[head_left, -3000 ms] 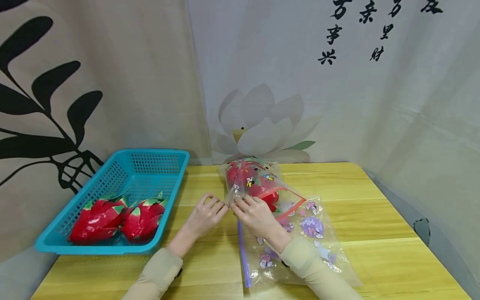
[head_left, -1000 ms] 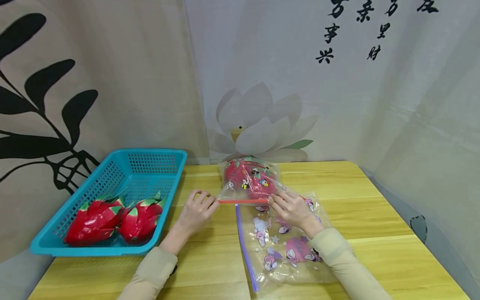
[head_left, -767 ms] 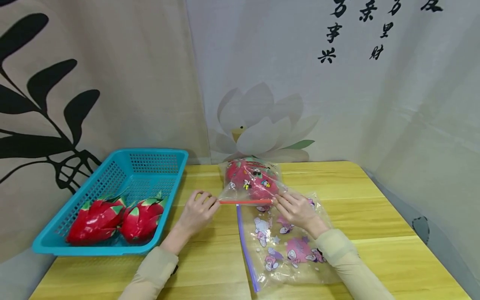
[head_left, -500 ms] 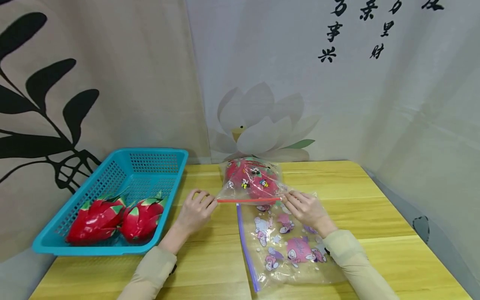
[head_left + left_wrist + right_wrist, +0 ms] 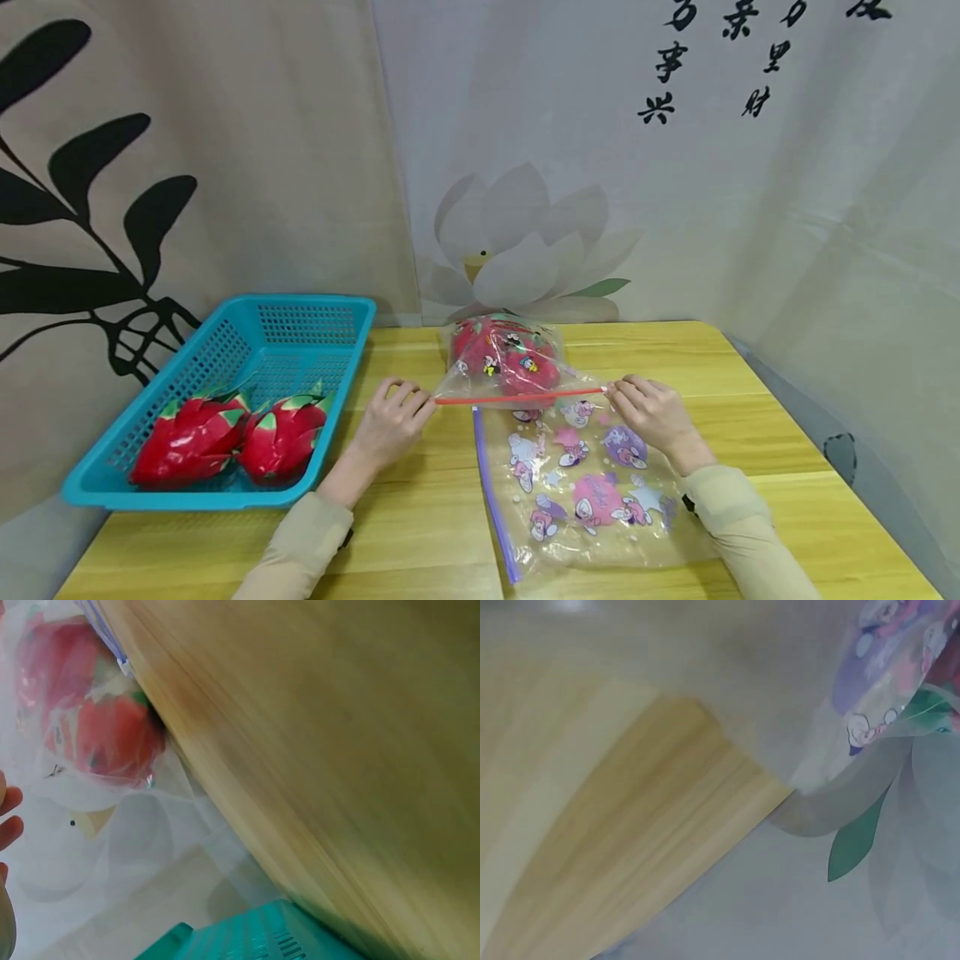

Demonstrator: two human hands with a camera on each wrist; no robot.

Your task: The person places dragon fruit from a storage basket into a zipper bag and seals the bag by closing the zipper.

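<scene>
- Fingers of the left hand (image 5: 395,423) are bent in a narrow pinch on the left end of the thin red zip strip (image 5: 517,397) along the near edge of a clear plastic bag with small cartoon prints (image 5: 463,387).
- Fingers of the right hand (image 5: 654,414) pinch the same strip near its right end, so it runs taut between the two hands — sloping slightly up toward the right.
- Beyond the strip, on the tabletop (image 5: 420,533), the bag bulges around glossy red dragon fruits with green tips (image 5: 542,377), well clear of the fingers.
- Under the strip and the right forearm, a large clear plastic bag with a purple zip edge and pink and purple cartoon prints (image 5: 600,500) lies flat.
- Left of the left hand, apart from it, stands a blue perforated plastic basket (image 5: 187,500) with two red, green-tipped dragon fruits (image 5: 187,446) in its near end.
- Three seconds ago both hands met at the strip's left end and the bag's mouth gaped; now the strip shows as one line.
- Half a second ago the right hand was nearer the left — it has since slid rightward, while the left hand and basket have hardly shifted.
</scene>
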